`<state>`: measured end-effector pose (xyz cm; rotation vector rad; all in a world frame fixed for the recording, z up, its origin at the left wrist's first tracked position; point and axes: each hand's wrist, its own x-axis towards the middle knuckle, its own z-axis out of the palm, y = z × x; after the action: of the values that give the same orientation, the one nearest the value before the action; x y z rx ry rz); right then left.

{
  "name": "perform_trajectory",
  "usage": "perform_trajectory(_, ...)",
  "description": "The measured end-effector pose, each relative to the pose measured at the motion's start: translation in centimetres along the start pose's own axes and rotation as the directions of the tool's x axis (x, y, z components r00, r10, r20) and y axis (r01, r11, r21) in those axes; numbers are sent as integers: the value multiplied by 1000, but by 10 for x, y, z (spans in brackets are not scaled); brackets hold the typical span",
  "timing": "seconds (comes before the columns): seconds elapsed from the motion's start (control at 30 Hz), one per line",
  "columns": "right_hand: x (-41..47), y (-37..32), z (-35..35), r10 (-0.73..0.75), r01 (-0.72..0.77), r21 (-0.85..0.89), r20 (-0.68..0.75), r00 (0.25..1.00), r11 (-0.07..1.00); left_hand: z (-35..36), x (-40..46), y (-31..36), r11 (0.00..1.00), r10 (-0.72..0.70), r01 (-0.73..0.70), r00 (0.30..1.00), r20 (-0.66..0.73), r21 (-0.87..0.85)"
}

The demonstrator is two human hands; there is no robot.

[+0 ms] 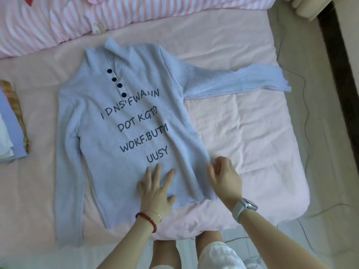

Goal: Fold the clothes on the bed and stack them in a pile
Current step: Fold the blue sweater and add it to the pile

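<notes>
A pale blue knit sweater (108, 136) with black buttons and black lettering lies face up on the pink bed sheet (252, 133). One sleeve stretches out to the right, the other lies down along the left side. My left hand (156, 188) rests flat with spread fingers on the lower front of the sweater. My right hand (225, 177) is at the sweater's lower right side edge, fingers curled at the fabric there. A pile of folded clothes (9, 123) sits at the far left edge of the bed.
A pink-and-white striped quilt (97, 18) lies across the head of the bed. The bed's right edge runs beside a grey floor with a thin cable (305, 94). My legs stand at the foot of the bed.
</notes>
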<state>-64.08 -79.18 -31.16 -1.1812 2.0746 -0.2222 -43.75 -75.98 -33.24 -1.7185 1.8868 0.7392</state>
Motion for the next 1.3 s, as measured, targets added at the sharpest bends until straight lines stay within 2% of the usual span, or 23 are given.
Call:
perform_trajectory(0.1, -17, 2, 22, 13, 13, -198, 127, 992, 980, 14, -16, -20, 997, -16, 12, 998, 65, 70)
perform_trajectory(0.13, -17, 3, 24, 54, -28, -195, 128, 990, 980, 19, -21, -28, 996, -25, 18, 996, 88, 82)
perform_trajectory(0.2, -13, 8, 20, 141, -137, -52, 87, 986, 989, 24, -29, -41, 997, 3, -12, 992, 124, 74)
perform_trajectory(0.27, -9, 20, 6, 182, -182, 56, 2, 983, 982, 24, -38, -47, 997, 58, -65, 986, 156, 46)
perform_trajectory(0.33, -12, 32, -7, 228, -226, 37, -60, 972, 973, 22, -42, -53, 992, 121, -123, 981, 155, 0)
perform_trajectory(0.4, -20, 32, -12, 245, -258, -82, -142, 959, 963, 15, -46, -59, 978, 174, -157, 978, 116, -139)
perform_trajectory(0.47, -34, 15, -7, 72, -125, -221, -233, 970, 967, 7, -54, -68, 942, 122, -133, 991, -54, -309)
perform_trajectory(0.53, -50, -12, 11, -260, 184, -310, -227, 938, 933, 7, -62, -82, 920, -162, 51, 952, -259, -388)
perform_trajectory(0.57, -58, -27, 23, -392, 317, -340, -179, 902, 885, 10, -64, -93, 859, -360, 203, 892, -272, -471)
perform_trajectory(0.6, -65, -42, 37, -475, 413, -358, -103, 874, 838, 13, -66, -104, 746, -535, 349, 821, -199, -567)
perform_trajectory(0.63, -72, -55, 52, -501, 469, -362, 5, 865, 806, 15, -66, -115, 603, -643, 458, 763, -59, -653)
perform_trajectory(0.67, -78, -66, 68, -485, 496, -359, 127, 865, 791, 19, -64, -125, 468, -677, 510, 732, 78, -722)
perform_trajectory(0.7, -83, -74, 83, -450, 512, -367, 247, 858, 777, 22, -63, -131, 360, -662, 505, 731, 167, -785)
perform_trajectory(0.73, -87, -80, 96, -413, 528, -381, 346, 842, 759, 25, -61, -136, 298, -625, 468, 754, 201, -832)
perform_trajectory(0.8, -95, -82, 117, -354, 566, -422, 482, 802, 708, 30, -61, -142, 320, -584, 394, 798, 147, -862)
perform_trajectory(0.9, -104, -77, 127, -255, 633, -500, 629, 735, 591, 39, -70, -155, 332, -549, 410, 816, 179, -849)
perform_trajectory(0.97, -114, -79, 121, -292, 694, -533, 649, 702, 484, 47, -84, -170, 400, -522, 444, 829, 199, -801)
perform_trajectory(1.0, -118, -82, 117, -320, 693, -546, 627, 711, 471, 49, -91, -179, 435, -528, 434, 833, 168, -789)
perform_trajectory(1.07, -122, -84, 118, -357, 657, -569, 555, 751, 495, 47, -103, -194, 478, -625, 384, 781, 1, -790)
perform_trajectory(1.13, -123, -95, 126, -365, 622, -530, 514, 776, 576, 40, -101, -212, 470, -753, 423, 650, -102, -775)
perform_trajectory(1.2, -120, -104, 141, -374, 603, -455, 498, 782, 655, 36, -88, -238, 344, -821, 517, 571, 16, -784)
perform_trajectory(1.23, -119, -112, 147, -386, 601, -401, 497, 777, 692, 33, -82, -250, 286, -817, 561, 566, 108, -777)
perform_trajectory(1.3, -120, -128, 159, -416, 574, -251, 479, 773, 779, 32, -69, -274, 267, -771, 591, 605, 199, -761)
